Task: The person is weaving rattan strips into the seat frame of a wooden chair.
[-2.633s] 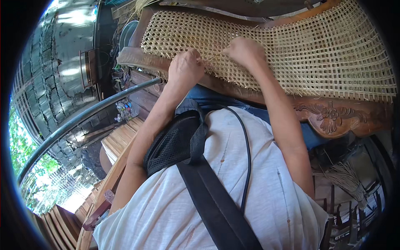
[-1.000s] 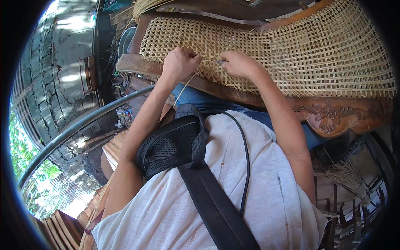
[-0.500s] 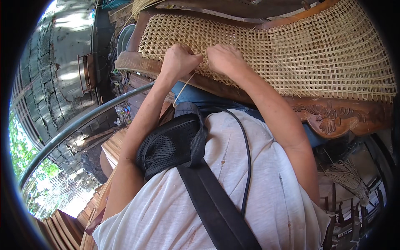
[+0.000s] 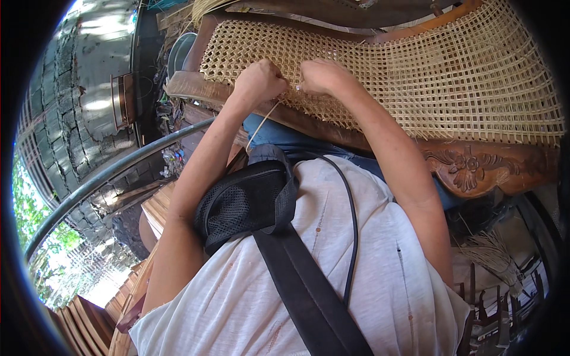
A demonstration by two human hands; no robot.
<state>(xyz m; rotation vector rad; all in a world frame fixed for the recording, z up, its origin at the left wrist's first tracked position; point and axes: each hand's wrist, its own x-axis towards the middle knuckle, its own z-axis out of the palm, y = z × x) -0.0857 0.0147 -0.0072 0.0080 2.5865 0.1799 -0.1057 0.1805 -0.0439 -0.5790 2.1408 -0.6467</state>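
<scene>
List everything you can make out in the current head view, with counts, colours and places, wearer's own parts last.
woven cane panel: one, pale tan, top centre to right
wooden frame: one, brown, bordering panel
carved flower: one, brown, frame's lower right
cane strand: one, pale, below left hand
cane bundles: two, straw-coloured, top left and lower right
pipe: one, grey, left
wooden boards: several, brown, lower left
block wall: one, grey, left
foliage: uncountable, green, far left
mesh pouch: one, black, chest
strap: one, black, chest
cable: one, black, chest
shirt: one, white, lower centre
left hand, right hand: one each, at panel's near edge, grasp hidden
</scene>
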